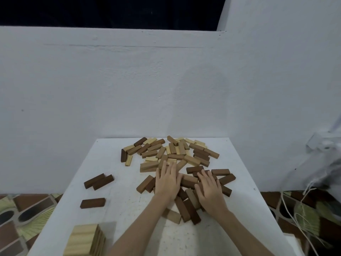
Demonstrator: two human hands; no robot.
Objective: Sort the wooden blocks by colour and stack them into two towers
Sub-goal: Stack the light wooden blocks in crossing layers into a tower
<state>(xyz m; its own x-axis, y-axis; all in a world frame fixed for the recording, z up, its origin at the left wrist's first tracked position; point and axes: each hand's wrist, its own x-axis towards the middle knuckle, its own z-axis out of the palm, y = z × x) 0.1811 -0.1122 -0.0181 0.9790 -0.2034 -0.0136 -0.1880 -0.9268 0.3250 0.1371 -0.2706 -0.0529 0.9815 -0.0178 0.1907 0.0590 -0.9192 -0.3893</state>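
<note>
A loose heap of dark brown and pale rectangular wooden blocks [171, 159] lies mid-worktop, under both hands: the left hand [167, 179] and right hand [210, 189] rest flat on it, each grip spread open and holding nothing. Left of the grips lie three dark brown wooden blocks [98, 181], and nearer, a stack of pale wooden blocks [84, 241] stands on the white square worktop [129, 209].

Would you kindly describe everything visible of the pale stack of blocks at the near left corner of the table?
The pale stack is built of light, straw-coloured wooden blocks with visible grain. Its top shows blocks laid side by side, and its right face shows several thin layers. It stands upright on the white table at the near left corner, partly cut off by the frame's lower edge. Neither hand touches it, and no loose block leans against it.
</note>
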